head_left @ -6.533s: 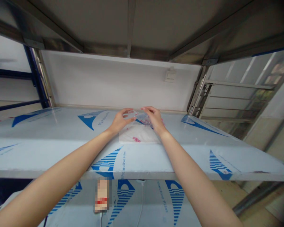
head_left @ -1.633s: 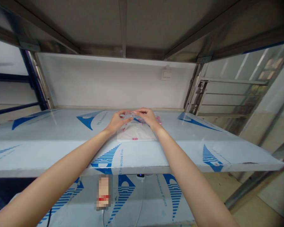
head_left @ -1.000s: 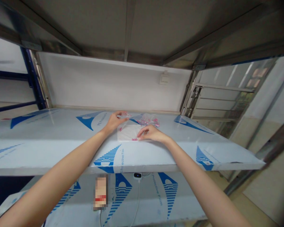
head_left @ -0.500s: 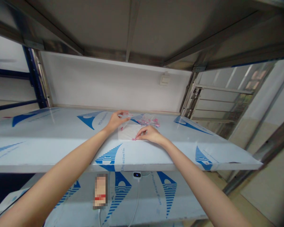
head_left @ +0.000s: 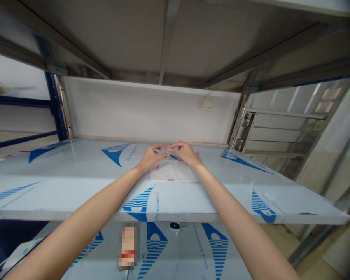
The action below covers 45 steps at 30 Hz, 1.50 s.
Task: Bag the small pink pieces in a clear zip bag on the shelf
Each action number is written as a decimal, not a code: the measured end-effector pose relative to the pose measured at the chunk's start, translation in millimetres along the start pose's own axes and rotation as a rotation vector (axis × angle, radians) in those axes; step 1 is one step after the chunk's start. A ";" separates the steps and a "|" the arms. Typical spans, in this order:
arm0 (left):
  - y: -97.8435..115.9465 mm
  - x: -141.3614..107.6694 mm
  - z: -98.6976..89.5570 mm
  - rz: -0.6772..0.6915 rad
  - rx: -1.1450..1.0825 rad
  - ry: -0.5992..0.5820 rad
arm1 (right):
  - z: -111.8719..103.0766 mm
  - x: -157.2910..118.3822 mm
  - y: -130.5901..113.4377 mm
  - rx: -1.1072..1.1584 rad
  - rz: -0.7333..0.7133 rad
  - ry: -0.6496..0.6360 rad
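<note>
My left hand (head_left: 152,156) and my right hand (head_left: 186,152) meet near the back of the film-covered shelf. Between their pinched fingertips is a small clear plastic bag (head_left: 164,150), with pinkish bits showing at the right fingertips. Below the hands lies a thin white sheet (head_left: 175,172), flat on the shelf. A pair of small pink pieces (head_left: 170,179) rests at its front edge, and another pink piece (head_left: 158,167) lies at its left side. More pink pieces (head_left: 198,156) show behind my right hand, which partly covers them.
The metal shelf (head_left: 84,182) has blue-printed protective film. Another shelf (head_left: 128,42) hangs low overhead. On the lower level are a blurred-out phone-like object (head_left: 128,247) and a small white device with a lit display (head_left: 175,226). A wall switch (head_left: 207,104) is behind.
My right hand has left the pink pieces at the sheet's front edge and moved up and back to join my left hand at the clear bag. The camera view has shifted slightly.
</note>
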<state>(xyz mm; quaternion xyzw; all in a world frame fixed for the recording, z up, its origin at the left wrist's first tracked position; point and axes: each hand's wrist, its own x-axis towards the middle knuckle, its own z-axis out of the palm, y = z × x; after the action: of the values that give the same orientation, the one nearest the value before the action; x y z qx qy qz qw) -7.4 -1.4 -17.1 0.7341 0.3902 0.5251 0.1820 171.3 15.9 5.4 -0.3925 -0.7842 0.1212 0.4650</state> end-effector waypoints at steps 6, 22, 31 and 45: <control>-3.4 2.0 -2.3 -0.016 -0.016 0.023 | -1.0 -0.1 5.4 0.113 -0.060 0.172; -4.9 1.9 -10.1 -0.031 0.001 0.055 | -19.5 -23.5 -11.2 0.111 0.135 -0.933; -6.8 2.5 -10.8 -0.026 -0.009 0.044 | -17.4 -23.8 -0.4 0.105 0.113 -0.910; 9.2 -3.1 1.1 -0.007 -0.050 -0.028 | -5.9 -6.6 -0.1 0.209 0.093 0.075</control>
<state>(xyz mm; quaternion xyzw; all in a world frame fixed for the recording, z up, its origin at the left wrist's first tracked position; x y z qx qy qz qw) -3.3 -9.4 -13.2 0.7354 0.3768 0.5237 0.2074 177.8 10.0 4.4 -0.3821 -0.7303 0.2091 0.5262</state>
